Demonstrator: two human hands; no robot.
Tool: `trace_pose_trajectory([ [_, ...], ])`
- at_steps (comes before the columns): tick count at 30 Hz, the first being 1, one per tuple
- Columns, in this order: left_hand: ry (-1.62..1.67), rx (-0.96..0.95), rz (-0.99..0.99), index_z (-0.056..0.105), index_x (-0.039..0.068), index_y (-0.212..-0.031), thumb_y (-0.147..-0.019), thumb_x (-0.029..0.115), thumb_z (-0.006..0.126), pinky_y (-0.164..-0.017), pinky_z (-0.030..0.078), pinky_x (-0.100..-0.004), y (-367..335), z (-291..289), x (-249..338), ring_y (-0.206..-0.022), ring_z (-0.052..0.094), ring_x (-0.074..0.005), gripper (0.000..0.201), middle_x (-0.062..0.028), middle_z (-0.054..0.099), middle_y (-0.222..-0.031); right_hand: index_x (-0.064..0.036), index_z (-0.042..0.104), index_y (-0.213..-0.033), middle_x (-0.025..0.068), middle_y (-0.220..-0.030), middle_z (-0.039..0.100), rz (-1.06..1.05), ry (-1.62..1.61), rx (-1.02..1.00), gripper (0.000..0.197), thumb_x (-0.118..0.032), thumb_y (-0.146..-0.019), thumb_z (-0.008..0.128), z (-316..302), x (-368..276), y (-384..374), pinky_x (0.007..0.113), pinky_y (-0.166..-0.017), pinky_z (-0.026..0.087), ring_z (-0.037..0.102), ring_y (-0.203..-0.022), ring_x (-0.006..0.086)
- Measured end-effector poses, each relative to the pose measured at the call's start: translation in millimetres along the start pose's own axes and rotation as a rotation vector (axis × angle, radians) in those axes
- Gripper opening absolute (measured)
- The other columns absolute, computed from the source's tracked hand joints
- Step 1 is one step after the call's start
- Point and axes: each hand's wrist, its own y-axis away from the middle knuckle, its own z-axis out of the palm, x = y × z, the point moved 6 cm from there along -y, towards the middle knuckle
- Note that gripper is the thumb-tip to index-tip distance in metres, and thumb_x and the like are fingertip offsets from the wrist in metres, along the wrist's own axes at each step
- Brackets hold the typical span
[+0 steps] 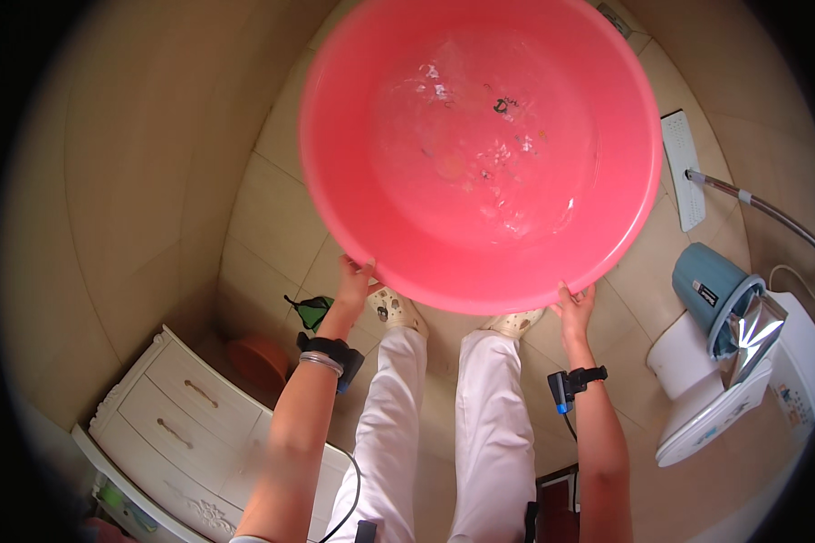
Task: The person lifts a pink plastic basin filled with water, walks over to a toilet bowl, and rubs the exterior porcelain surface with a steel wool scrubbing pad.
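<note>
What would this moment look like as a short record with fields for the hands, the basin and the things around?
Left hand: left hand grips the near rim of the pink basin
Right hand: right hand grips the same rim further right
Basin: round, held up over the feet, a little water and dark specks inside
Floor: beige tiles
Left of person: white drawer cabinet, small orange basin
Right of person: flat mop, blue bin, white toilet

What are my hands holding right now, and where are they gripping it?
Both hands hold the pink basin by its near rim: left hand at the lower left edge, right hand at the lower right.
</note>
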Motion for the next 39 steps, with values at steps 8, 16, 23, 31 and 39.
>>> trace_pose_trajectory([
  [8,0.028,0.03,0.05,0.028,0.003,-0.115,-0.09,0.018,0.05,-0.078,0.053,-0.0438,-20.7,-50.6,3.0,-0.098,0.053,-0.0212,0.036,-0.0116,0.046,-0.112,-0.0084,0.019,-0.135,0.0142,-0.113,0.05,-0.024,0.065,-0.018,0.063,-0.005,-0.084,0.056,57.3,-1.6,14.9,0.037,-0.076,0.053,0.054,-0.101,0.0207],
  [16,0.028,0.074,0.045,0.027,0.0,-0.116,-0.089,0.018,0.051,-0.077,0.054,-0.0425,-49.7,-90.5,23.2,-0.097,0.053,-0.0222,0.04,-0.0125,0.044,-0.112,-0.0091,0.013,-0.139,0.0133,-0.111,0.05,-0.077,0.145,-0.057,0.072,-0.009,-0.083,0.059,115.3,-22.4,11.2,0.031,-0.071,0.053,0.054,-0.095,0.0176],
  [23,-0.013,0.125,0.162,0.028,-0.003,-0.115,-0.087,0.016,0.054,-0.074,0.056,-0.0408,-80.6,-137.1,59.7,-0.098,0.054,-0.0235,0.042,-0.0148,0.044,-0.111,-0.0057,0.017,-0.134,0.0103,-0.105,0.049,-0.032,0.135,-0.079,0.069,-0.014,-0.082,0.062,174.1,-2.6,18.6,0.035,-0.075,0.052,0.052,-0.093,0.0163],
  [31,-0.07,0.112,0.113,0.03,-0.002,-0.116,-0.085,0.019,0.057,-0.075,0.055,-0.0405,-100.2,-162.3,54.2,-0.094,0.056,-0.0235,0.046,-0.0146,0.048,-0.108,-0.004,0.017,-0.131,0.0118,-0.109,0.047,0.009,0.098,-0.103,0.067,-0.017,-0.083,0.062,202.3,31.7,8.8,0.038,-0.079,0.051,0.051,-0.097,0.0194],
  [39,-0.02,0.11,0.096,0.033,0.002,-0.115,-0.084,0.016,0.058,-0.071,0.054,-0.0395,-109.8,-170.3,29.7,-0.087,0.057,-0.0214,0.042,-0.0126,0.051,-0.106,-0.0063,0.013,-0.132,0.014,-0.107,0.047,0.014,0.178,-0.16,0.066,-0.024,-0.086,0.058,194.3,52.9,14.8,0.04,-0.076,0.052,0.057,-0.089,0.0227],
])
